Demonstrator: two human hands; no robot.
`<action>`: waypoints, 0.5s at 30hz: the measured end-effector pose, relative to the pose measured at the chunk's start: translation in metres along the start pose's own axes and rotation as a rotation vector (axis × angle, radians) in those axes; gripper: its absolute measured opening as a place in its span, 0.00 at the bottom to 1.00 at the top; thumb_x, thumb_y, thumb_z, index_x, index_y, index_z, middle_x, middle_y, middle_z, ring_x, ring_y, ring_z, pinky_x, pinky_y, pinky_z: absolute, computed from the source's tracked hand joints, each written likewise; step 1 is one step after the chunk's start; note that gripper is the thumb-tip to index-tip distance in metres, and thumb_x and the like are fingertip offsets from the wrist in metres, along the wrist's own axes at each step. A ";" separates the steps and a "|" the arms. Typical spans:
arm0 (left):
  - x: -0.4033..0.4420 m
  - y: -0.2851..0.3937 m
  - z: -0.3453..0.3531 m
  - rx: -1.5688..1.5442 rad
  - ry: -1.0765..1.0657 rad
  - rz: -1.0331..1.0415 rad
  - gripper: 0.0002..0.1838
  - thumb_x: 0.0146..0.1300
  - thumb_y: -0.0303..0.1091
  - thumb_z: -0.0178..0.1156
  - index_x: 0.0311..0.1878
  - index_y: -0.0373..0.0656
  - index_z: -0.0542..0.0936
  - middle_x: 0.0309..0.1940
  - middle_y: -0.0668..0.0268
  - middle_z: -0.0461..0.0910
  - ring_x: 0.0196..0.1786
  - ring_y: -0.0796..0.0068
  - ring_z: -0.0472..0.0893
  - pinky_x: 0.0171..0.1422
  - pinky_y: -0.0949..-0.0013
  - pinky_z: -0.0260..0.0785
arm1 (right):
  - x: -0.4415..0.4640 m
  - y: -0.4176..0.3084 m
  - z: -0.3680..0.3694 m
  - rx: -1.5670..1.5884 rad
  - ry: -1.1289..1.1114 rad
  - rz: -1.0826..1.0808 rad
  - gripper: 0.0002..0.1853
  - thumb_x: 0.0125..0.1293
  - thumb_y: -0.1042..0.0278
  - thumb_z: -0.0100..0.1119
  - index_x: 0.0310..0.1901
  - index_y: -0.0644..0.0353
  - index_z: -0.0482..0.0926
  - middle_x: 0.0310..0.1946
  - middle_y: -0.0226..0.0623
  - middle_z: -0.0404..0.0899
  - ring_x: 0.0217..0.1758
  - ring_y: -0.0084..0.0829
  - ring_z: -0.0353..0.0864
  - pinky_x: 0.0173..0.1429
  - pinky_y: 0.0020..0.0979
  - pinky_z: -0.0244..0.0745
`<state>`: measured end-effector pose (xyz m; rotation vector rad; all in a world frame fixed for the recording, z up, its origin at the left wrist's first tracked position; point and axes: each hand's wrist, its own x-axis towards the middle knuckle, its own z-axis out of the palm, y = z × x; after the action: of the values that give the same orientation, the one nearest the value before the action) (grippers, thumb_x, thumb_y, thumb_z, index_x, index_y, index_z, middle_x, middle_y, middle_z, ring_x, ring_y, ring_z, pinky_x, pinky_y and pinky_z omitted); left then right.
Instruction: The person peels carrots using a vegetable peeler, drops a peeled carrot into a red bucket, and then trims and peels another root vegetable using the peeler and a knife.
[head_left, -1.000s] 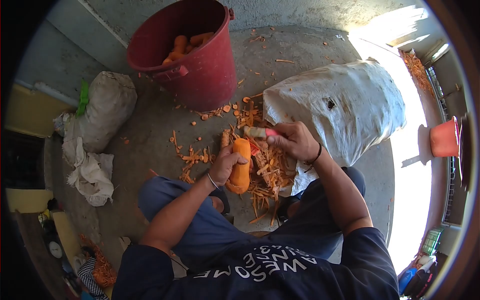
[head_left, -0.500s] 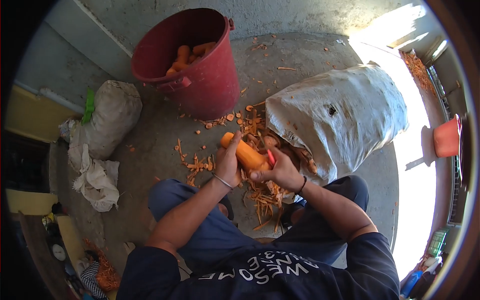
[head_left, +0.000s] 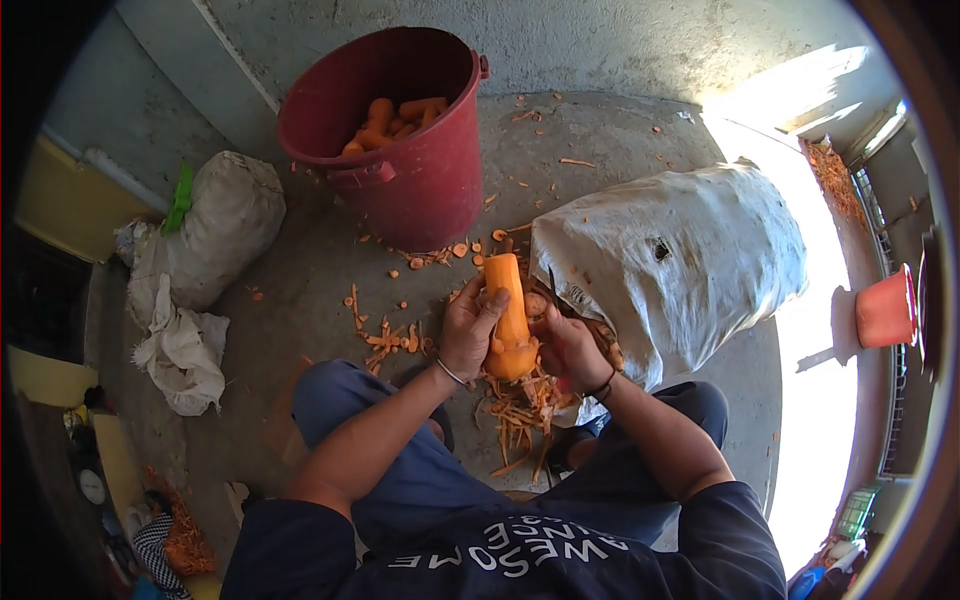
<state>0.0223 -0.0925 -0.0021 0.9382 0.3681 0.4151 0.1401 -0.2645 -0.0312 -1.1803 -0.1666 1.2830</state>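
My left hand [head_left: 468, 325] is closed around a thick peeled carrot [head_left: 513, 318], which stands nearly upright with its wide end towards me. In my right hand [head_left: 570, 350], to the right of the carrot, is a red-handled knife [head_left: 551, 284]; its thin dark blade points up and away from me, and most of the handle is hidden by my fingers. Orange peelings [head_left: 520, 415] are heaped on the floor below my hands. Beyond them lies a large white sack [head_left: 680, 250], with unpeeled carrots [head_left: 600, 340] at its open mouth.
A dark red bucket [head_left: 420, 200] with several peeled carrots [head_left: 378, 118] inside stands ahead, near the wall. At the left is a tied whitish sack [head_left: 230, 225] with a crumpled cloth-like sack [head_left: 185, 360]. An orange-red pot [head_left: 886, 308] sits at the far right in bright sunlight.
The carrot has turned from slanting to nearly upright. My right hand has moved slightly right and down, and the knife now points away from me. The view has shifted a little.
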 end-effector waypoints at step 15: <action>-0.002 -0.030 -0.009 0.536 -0.084 -0.044 0.20 0.75 0.40 0.72 0.61 0.38 0.81 0.49 0.67 0.90 0.49 0.82 0.87 0.55 0.73 0.80 | -0.017 -0.070 -0.019 -1.390 0.086 -0.628 0.23 0.77 0.41 0.63 0.49 0.55 0.87 0.31 0.45 0.87 0.35 0.46 0.90 0.40 0.45 0.79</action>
<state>0.0220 -0.1028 -0.0320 1.4615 0.4315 0.2356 0.1918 -0.2770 0.0202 -2.0660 -1.4049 0.4198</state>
